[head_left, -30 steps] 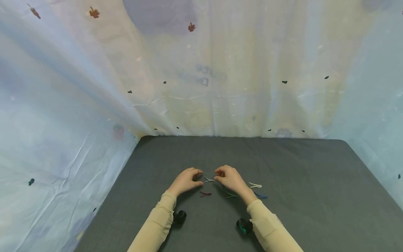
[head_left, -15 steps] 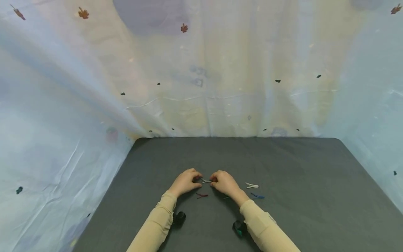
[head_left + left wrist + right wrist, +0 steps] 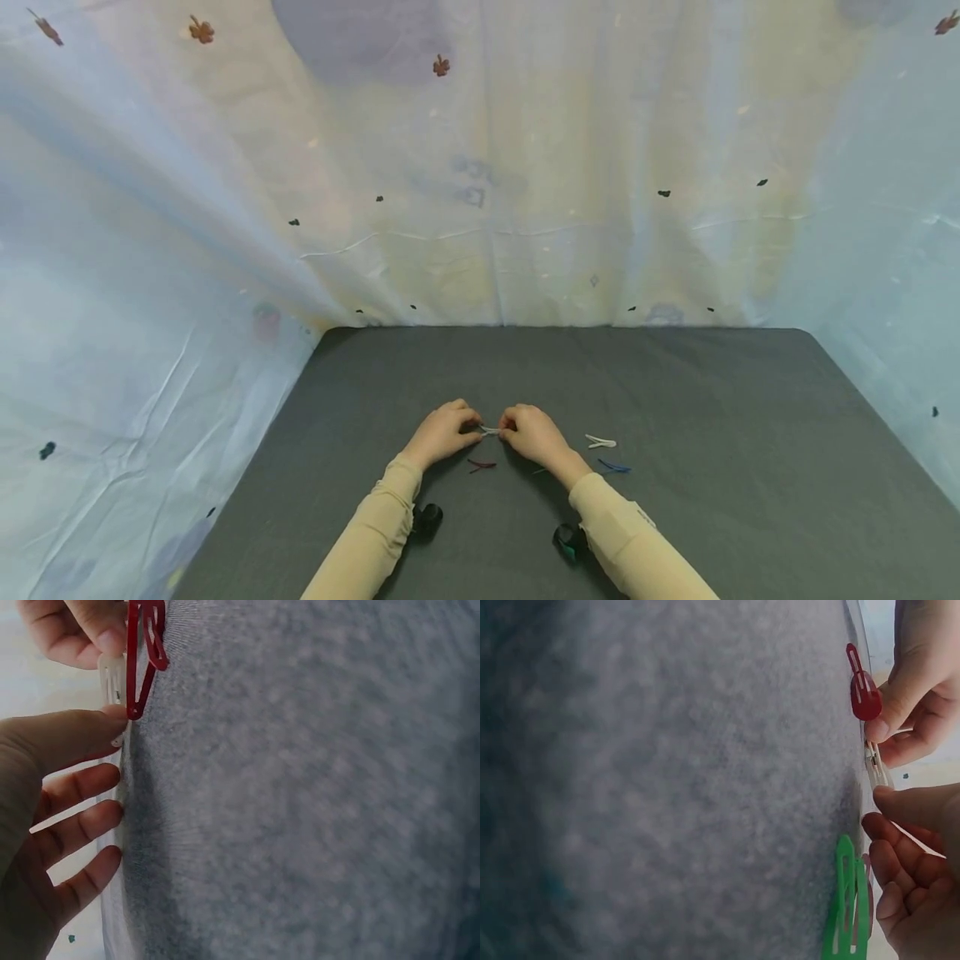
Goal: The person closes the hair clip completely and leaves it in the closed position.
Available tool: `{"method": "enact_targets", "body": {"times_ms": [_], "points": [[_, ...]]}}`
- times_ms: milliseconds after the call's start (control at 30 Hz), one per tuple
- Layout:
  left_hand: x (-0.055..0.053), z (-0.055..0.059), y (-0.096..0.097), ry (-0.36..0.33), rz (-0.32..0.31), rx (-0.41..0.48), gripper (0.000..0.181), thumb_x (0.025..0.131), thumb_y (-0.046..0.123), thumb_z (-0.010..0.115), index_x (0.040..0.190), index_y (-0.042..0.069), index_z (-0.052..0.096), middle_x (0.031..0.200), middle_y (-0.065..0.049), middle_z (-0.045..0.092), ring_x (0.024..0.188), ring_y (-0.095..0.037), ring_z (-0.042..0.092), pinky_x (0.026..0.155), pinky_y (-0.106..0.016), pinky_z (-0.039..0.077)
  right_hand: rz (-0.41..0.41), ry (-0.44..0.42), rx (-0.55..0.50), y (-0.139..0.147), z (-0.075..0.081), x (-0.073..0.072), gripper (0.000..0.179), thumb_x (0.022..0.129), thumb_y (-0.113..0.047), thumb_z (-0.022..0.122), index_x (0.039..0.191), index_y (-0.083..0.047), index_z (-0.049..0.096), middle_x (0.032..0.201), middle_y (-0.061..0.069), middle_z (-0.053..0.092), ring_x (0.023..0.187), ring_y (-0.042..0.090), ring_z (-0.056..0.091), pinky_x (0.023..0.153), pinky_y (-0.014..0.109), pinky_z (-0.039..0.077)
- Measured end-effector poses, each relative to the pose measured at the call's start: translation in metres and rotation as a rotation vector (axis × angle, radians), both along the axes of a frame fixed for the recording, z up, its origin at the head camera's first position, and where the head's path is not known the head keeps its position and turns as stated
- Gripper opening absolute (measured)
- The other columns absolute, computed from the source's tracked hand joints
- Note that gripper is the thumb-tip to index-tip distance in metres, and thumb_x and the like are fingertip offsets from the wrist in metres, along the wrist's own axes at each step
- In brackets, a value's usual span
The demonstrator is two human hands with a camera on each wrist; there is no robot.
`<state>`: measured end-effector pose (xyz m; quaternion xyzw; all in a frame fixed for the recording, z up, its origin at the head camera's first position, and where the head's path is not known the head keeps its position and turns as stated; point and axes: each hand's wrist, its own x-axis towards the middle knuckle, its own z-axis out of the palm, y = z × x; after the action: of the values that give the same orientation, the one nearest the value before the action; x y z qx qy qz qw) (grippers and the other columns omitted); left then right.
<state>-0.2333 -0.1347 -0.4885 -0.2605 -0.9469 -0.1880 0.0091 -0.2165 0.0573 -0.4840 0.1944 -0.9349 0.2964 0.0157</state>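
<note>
Pale printed curtains (image 3: 562, 150) border the dark grey cloth-covered table (image 3: 720, 400) along its left, far and right edges. The left hand (image 3: 442, 432) pinches, between thumb and finger, one end of the white slotted hair clip (image 3: 110, 678), nearer the table's left edge than its right. The right hand (image 3: 534, 435) pinches the opposite end.

The grey table (image 3: 712, 400) bears a red clip (image 3: 865, 703), green clip (image 3: 849, 892), blue clip (image 3: 615, 466), white clip (image 3: 602, 442).
</note>
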Motion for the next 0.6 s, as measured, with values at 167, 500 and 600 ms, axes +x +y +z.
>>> {"method": "enact_targets", "body": {"times_ms": [167, 500, 600], "points": [[0.0009, -0.0009, -0.0003, -0.002, -0.003, 0.044, 0.018, 0.086, 0.026, 0.067, 0.101, 0.016, 0.068, 0.093, 0.002, 0.059, 0.085, -0.012, 0.058, 0.076, -0.030, 0.048, 0.005, 0.025, -0.027, -0.0002, 0.0014, 0.0006, 0.005, 0.084, -0.014, 0.067, 0.080, -0.015, 0.063, 0.077, -0.001, 0.059, 0.066, 0.010, 0.052, 0.061, 0.025, 0.042], [0.0083, 0.0023, 0.0001, 0.128, -0.020, 0.165, 0.014, 0.087, 0.019, 0.066, 0.100, 0.015, 0.063, 0.097, 0.000, 0.061, 0.088, -0.015, 0.061, 0.076, -0.029, 0.050, -0.010, 0.072, -0.158, 0.0046, 0.0087, 0.0063, 0.005, 0.086, -0.013, 0.066, 0.084, -0.016, 0.062, 0.081, -0.003, 0.060, 0.070, 0.007, 0.055, 0.062, 0.020, 0.044], [0.0095, 0.0040, 0.0003, 0.179, -0.019, 0.191, 0.012, 0.087, 0.018, 0.066, 0.099, 0.015, 0.063, 0.095, 0.001, 0.060, 0.087, -0.013, 0.060, 0.075, -0.027, 0.050, -0.001, 0.091, -0.175, 0.0060, 0.0097, 0.0071, 0.007, 0.085, -0.014, 0.067, 0.084, -0.016, 0.061, 0.080, -0.004, 0.059, 0.068, 0.005, 0.054, 0.061, 0.019, 0.044]]}}
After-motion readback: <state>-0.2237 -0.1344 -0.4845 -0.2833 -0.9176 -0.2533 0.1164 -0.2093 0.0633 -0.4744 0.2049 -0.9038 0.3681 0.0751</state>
